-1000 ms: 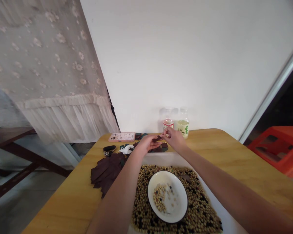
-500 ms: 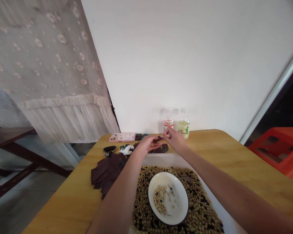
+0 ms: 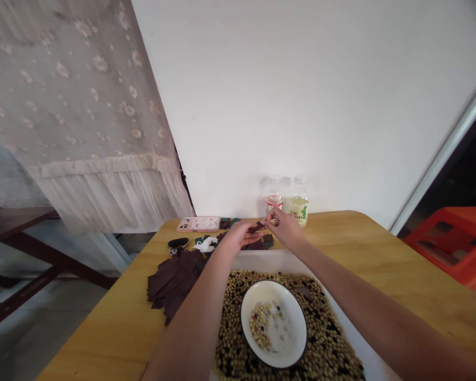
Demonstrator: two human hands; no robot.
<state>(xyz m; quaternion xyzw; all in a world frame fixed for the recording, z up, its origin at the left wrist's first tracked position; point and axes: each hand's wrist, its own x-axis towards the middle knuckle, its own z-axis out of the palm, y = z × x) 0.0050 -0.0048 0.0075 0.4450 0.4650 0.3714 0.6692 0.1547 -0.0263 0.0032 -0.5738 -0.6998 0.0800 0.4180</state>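
Above the far edge of the tray, my left hand (image 3: 239, 236) is closed on a small dark maroon piece of cloth (image 3: 256, 227). The fingertips of my right hand (image 3: 281, 222) are pinched together at the right end of that piece. Whatever else sits between those fingertips is too small to make out. Under my forearms lies a white tray (image 3: 267, 259) filled with tan and black beads (image 3: 329, 330). A white dark-rimmed bowl (image 3: 287, 304) rests on them, holding some pale beads (image 3: 258, 325) and a few dark ones.
Left of the tray lies a heap of maroon cloth pieces (image 3: 176, 278). Behind it are a crumpled white scrap (image 3: 206, 244), keys with a black fob (image 3: 178, 243) and a pink-cased phone (image 3: 198, 224). Two labelled jars (image 3: 298, 209) stand by the wall. A red stool (image 3: 452, 241) is at right.
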